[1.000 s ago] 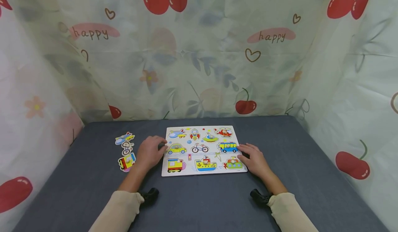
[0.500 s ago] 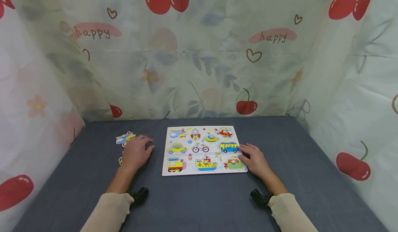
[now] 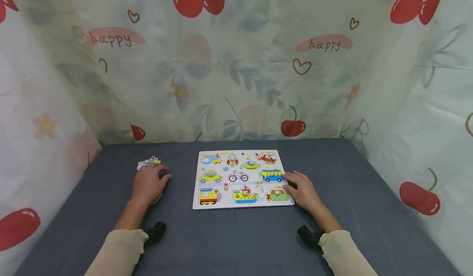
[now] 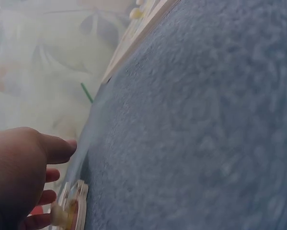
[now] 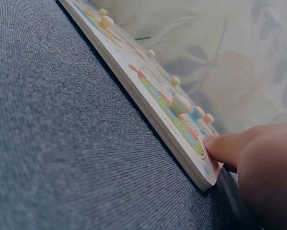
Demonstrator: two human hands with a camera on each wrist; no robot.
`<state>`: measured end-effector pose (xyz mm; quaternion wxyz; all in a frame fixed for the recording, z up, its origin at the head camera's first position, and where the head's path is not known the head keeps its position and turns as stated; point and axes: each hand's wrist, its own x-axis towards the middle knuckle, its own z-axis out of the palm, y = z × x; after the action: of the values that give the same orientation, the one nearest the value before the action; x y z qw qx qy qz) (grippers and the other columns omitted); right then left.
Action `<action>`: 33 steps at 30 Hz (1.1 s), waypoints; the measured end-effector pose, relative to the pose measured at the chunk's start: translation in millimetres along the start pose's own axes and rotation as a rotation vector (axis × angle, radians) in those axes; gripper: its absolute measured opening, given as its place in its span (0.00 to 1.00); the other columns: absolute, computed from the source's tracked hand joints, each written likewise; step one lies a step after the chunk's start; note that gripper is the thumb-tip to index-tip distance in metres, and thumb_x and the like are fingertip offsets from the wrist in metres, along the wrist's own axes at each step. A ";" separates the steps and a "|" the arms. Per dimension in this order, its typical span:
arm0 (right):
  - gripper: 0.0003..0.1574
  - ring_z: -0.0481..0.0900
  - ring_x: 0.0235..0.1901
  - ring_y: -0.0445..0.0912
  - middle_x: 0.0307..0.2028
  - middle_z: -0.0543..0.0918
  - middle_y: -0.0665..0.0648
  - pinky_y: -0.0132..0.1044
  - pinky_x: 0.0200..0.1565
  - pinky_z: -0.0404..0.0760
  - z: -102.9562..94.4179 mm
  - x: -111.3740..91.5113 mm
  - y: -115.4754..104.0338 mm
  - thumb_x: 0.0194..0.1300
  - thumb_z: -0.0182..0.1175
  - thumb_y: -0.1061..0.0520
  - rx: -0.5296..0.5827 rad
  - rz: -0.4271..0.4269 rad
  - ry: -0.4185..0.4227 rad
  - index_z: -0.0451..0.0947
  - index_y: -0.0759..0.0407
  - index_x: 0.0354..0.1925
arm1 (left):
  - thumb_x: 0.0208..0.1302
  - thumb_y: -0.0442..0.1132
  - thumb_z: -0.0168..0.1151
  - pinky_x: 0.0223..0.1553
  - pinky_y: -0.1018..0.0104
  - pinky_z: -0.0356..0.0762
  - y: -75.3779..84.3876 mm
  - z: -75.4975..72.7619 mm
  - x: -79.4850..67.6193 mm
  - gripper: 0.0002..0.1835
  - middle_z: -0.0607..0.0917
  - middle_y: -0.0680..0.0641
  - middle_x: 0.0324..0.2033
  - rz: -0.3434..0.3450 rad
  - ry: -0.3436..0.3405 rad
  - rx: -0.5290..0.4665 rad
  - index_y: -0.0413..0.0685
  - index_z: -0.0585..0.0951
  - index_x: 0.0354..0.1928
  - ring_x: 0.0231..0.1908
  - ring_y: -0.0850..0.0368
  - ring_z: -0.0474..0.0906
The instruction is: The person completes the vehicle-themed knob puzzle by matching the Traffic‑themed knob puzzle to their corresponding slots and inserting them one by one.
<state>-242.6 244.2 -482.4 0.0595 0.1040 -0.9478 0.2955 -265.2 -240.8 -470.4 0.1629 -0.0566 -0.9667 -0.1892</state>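
My left hand (image 3: pixel 148 183) hangs over the small stack of loose puzzle pieces on the left, thumb apart from the fingers. Past its fingertips shows the airplane piece (image 3: pixel 148 161); the hand hides the bicycle piece and most of the train piece (image 3: pixel 158 198). In the left wrist view, the fingers are close to a knobbed puzzle piece (image 4: pixel 82 206), with nothing between thumb and fingers. My right hand (image 3: pixel 304 192) rests at the right edge of the puzzle board (image 3: pixel 225 206), its thumb (image 5: pixel 224 148) on the board by the submarine and the fingers near the bus.
A dark cloth covers the table (image 3: pixel 236 243). Knobbed pieces such as the helicopter (image 3: pixel 266 157), boat (image 3: pixel 244 195) and bus (image 3: pixel 271 175) sit in the board. A patterned curtain (image 3: pixel 236 62) encloses the back and sides.
My left hand has moved left from the board's left edge to the loose pieces, covering the bicycle and most of the train. My right hand has stayed at the board's edge.
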 end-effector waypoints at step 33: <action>0.28 0.58 0.68 0.62 0.63 0.73 0.63 0.63 0.63 0.55 0.1 -0.2 -0.6 0.67 0.61 0.55 0.001 -0.006 0.004 0.74 0.63 0.63 | 0.68 0.37 0.59 0.52 0.42 0.64 -44.1 -19.6 9.2 0.14 0.82 0.33 0.44 -0.231 -0.130 -0.204 0.35 0.83 0.50 0.47 0.37 0.73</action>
<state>-242.2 243.7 -482.1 0.0621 0.1064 -0.9473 0.2958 -275.6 -288.5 -465.5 0.0705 0.0266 -0.9509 -0.3000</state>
